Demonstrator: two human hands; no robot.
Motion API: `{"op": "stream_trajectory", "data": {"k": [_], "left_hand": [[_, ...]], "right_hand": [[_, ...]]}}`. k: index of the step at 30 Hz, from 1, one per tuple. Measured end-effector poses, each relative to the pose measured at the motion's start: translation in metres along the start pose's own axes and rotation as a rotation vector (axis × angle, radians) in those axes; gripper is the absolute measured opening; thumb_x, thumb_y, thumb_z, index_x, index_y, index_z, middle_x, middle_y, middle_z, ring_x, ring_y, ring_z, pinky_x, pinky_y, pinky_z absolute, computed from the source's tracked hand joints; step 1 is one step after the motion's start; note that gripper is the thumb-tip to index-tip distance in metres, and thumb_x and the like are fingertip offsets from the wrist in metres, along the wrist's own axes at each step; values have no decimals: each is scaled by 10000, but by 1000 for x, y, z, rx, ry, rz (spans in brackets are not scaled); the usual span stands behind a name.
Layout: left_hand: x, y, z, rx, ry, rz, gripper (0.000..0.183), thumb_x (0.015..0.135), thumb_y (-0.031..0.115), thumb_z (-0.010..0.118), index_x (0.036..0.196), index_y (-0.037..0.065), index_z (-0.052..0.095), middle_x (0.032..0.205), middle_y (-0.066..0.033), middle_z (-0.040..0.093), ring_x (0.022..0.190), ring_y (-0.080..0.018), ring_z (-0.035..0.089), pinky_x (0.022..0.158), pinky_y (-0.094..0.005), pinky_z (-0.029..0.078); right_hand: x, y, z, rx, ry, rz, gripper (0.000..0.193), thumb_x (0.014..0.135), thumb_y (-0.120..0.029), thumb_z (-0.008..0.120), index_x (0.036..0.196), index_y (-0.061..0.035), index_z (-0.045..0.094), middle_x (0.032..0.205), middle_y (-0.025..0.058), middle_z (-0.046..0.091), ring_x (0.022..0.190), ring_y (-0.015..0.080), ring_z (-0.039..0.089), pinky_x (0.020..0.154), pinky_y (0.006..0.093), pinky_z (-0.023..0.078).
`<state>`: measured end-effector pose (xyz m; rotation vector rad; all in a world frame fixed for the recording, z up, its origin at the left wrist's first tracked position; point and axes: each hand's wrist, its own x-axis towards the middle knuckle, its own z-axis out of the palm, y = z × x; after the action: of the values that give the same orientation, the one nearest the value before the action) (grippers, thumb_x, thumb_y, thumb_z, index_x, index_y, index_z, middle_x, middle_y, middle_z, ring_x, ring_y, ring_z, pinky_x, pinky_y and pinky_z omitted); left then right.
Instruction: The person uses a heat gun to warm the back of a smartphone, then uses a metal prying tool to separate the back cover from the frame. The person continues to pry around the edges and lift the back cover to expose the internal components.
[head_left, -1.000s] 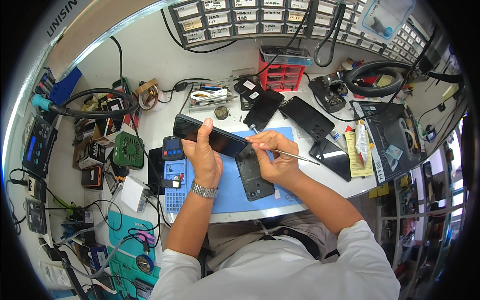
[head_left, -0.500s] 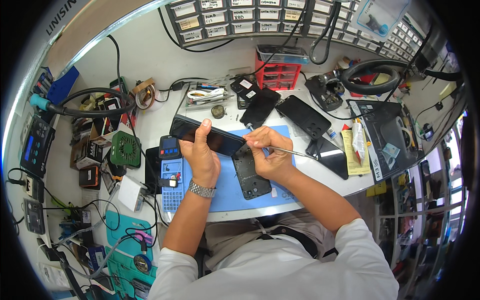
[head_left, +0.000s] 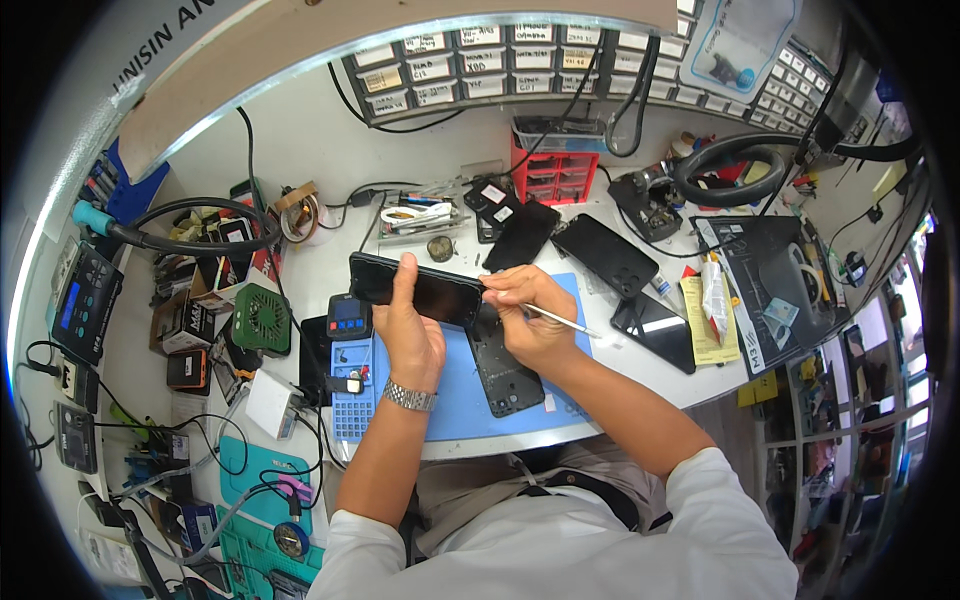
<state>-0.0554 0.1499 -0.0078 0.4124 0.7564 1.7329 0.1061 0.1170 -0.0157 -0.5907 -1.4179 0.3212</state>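
A dark smartphone (head_left: 430,291) is held over the blue mat (head_left: 455,418), its long side running left to right. My left hand (head_left: 408,338) grips it from below and the left, thumb across the glass. My right hand (head_left: 535,318) is closed around a slim metal rod-like tool (head_left: 568,321), fingertips at the phone's right end. The tool's tip is hidden by my fingers, so its exact kind cannot be made out. Beneath my hands, a black phone mid-frame or back housing (head_left: 508,378) lies on the mat, partly covered by my right hand.
Several phones and phone parts, including a black phone (head_left: 606,254), lie beyond my right hand. A blue-buttoned device (head_left: 350,317) stands at the mat's left. Red drawers (head_left: 556,178), a green fan (head_left: 262,318) and a black hose (head_left: 735,180) surround the bench.
The phone has turned closer to level, its right end still at my right fingertips. The tool's rear end now points more steeply down to the right. The whole view has shifted slightly.
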Motion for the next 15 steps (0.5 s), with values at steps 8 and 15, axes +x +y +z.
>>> {"op": "stream_trajectory", "data": {"k": [8,15], "left_hand": [[-8,-2,4,50,-85,9,535,944,12,853,1383,65,552,1297,-77,697,1139,-177,716,994,-346,627],[-10,-6,1,22,-59,-3,431,948,48,842,1314,71,615,1241,-48,698,1116,-166,701,982,-350,610]], "right_hand": [[-4,-13,-5,349,10,384,204,997,162,675,1106,9,595,1150,179,743,1133,205,752,970,314,633],[-8,-7,-2,121,8,204,211,916,142,715,999,-3,586,1015,173,744,974,235,769,857,345,620]]}}
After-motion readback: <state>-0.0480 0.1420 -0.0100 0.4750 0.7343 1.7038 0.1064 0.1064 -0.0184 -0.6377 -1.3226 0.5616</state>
